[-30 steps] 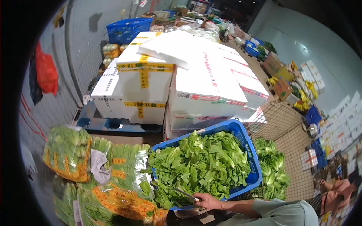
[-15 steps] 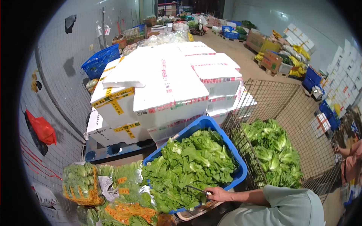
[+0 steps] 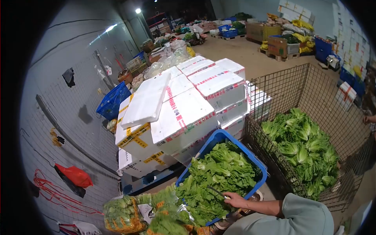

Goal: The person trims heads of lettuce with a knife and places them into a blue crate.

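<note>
My right hand (image 3: 235, 200) is closed around the handle of a knife (image 3: 215, 191), whose dark narrow blade points left over the greens. Beneath it, a blue plastic basket (image 3: 263, 172) is heaped with loose lettuce leaves (image 3: 223, 168). My left hand is out of view. A smeared patch of green leaves (image 3: 168, 224) shows at the bottom, left of the basket. Bagged green vegetables (image 3: 122, 213) with orange-yellow printing lie further left.
A wire mesh cage (image 3: 278, 80) on the right holds lettuce heads (image 3: 303, 149). White foam boxes (image 3: 186, 113) are stacked behind the basket. A blue crate (image 3: 113, 102) sits by the left mesh wall. Another person's hand (image 3: 368, 119) shows at the right edge.
The camera view has swung up and left, so the scene sits further right and lower. My right hand still grips the knife over the leaves. A blurred green patch now appears at the bottom.
</note>
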A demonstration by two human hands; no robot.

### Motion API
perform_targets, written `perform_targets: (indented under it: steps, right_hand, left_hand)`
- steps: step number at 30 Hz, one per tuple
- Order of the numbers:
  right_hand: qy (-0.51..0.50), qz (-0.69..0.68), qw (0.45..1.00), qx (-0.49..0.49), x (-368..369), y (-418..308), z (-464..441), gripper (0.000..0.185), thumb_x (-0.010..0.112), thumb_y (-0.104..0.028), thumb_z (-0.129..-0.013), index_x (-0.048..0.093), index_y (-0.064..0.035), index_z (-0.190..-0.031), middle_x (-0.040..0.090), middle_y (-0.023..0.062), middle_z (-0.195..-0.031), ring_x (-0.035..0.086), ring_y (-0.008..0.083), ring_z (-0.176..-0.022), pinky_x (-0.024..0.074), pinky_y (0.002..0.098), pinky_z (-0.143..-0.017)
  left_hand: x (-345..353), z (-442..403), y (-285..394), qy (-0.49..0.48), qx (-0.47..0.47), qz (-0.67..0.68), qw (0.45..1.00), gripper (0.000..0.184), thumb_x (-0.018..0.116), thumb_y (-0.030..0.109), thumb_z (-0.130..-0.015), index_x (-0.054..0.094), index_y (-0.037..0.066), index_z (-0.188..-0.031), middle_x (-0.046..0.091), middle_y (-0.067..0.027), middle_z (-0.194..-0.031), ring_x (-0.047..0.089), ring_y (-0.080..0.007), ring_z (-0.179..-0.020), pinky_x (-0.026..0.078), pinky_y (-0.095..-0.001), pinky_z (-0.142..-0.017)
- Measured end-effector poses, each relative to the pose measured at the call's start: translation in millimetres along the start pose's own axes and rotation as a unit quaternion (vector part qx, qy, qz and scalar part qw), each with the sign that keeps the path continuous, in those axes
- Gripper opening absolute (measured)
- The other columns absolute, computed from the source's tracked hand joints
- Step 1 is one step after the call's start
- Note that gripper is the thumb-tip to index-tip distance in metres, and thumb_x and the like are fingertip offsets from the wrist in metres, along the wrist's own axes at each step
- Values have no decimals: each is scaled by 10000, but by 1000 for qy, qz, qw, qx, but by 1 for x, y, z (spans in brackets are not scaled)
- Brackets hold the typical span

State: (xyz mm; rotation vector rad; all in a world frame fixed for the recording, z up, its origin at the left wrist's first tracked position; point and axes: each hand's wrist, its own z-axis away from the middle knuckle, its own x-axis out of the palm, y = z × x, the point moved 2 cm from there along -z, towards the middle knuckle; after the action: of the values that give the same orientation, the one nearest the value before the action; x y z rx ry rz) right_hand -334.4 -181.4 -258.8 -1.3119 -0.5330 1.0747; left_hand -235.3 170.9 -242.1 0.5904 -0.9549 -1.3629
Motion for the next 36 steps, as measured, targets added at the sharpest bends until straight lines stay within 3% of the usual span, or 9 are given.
perform_targets:
  steps: [5,9,17,18,21,26,29,32,36]
  right_hand:
    - [-8,-164,980,108,-23,-29,-6,514,628,-155,-791,502,-23,-1271,593,50,-651,537,119,-493,404,272,-410]
    - [56,-236,968,69,-99,-44,12,533,667,-115,-775,504,-76,-1281,619,46,-778,565,101,-550,424,249,-444]
    - [568,19,821,-62,-265,112,71,376,669,-183,-784,556,32,-1071,633,170,-831,587,209,-524,489,387,-538]
    - [512,-78,842,152,-279,109,101,350,664,-249,-798,587,30,-995,640,164,-758,598,200,-539,484,377,-530]
    - [516,-343,728,294,-292,189,143,242,604,-239,-829,572,-36,-702,538,95,-545,438,168,-363,333,296,-340]
    - [652,-44,659,372,-286,205,189,268,619,-256,-798,611,-30,-943,632,244,-869,597,430,-932,463,483,-823]
    - [691,85,610,380,-275,213,193,279,612,-259,-815,571,-38,-981,638,247,-908,608,421,-890,468,489,-773]
    - [415,59,740,526,-274,275,195,376,647,-200,-786,522,22,-1062,599,234,-1016,592,419,-954,515,458,-795]
    - [557,69,678,474,-266,239,203,368,621,-195,-803,519,-52,-1126,503,234,-1208,570,397,-1027,492,462,-853]
  left_hand:
    - [103,-60,32,-237,89,109,961,579,643,230,-806,421,179,-1339,506,-92,-1298,493,-308,-1153,436,-514,-894]
    - [192,-54,18,-363,32,134,921,668,650,148,-754,386,80,-1364,527,-111,-1281,532,-319,-1139,470,-524,-893]
    - [269,-28,-46,-420,-68,63,903,640,637,91,-731,406,56,-1326,511,-125,-1287,510,-301,-1166,411,-449,-1005]
    - [275,-26,-46,-429,-74,52,899,626,637,86,-733,409,53,-1316,515,-127,-1276,514,-301,-1156,415,-448,-998]
    - [294,-19,-35,-458,-78,58,883,613,639,78,-741,410,49,-1308,521,-130,-1260,523,-304,-1133,424,-455,-980]
    - [309,-21,-34,-429,-83,15,900,639,655,70,-742,398,50,-1326,515,-135,-1261,515,-306,-1132,435,-462,-952]
    - [315,-18,-37,-431,-76,10,899,632,649,72,-750,395,49,-1328,507,-131,-1269,508,-297,-1137,430,-452,-950]
    - [316,-16,-42,-439,-64,8,896,616,624,82,-767,386,46,-1334,498,-142,-1276,493,-298,-1145,401,-453,-980]
    - [311,-18,-43,-416,-63,-26,907,641,615,86,-766,367,49,-1356,496,-142,-1278,494,-297,-1135,403,-447,-976]
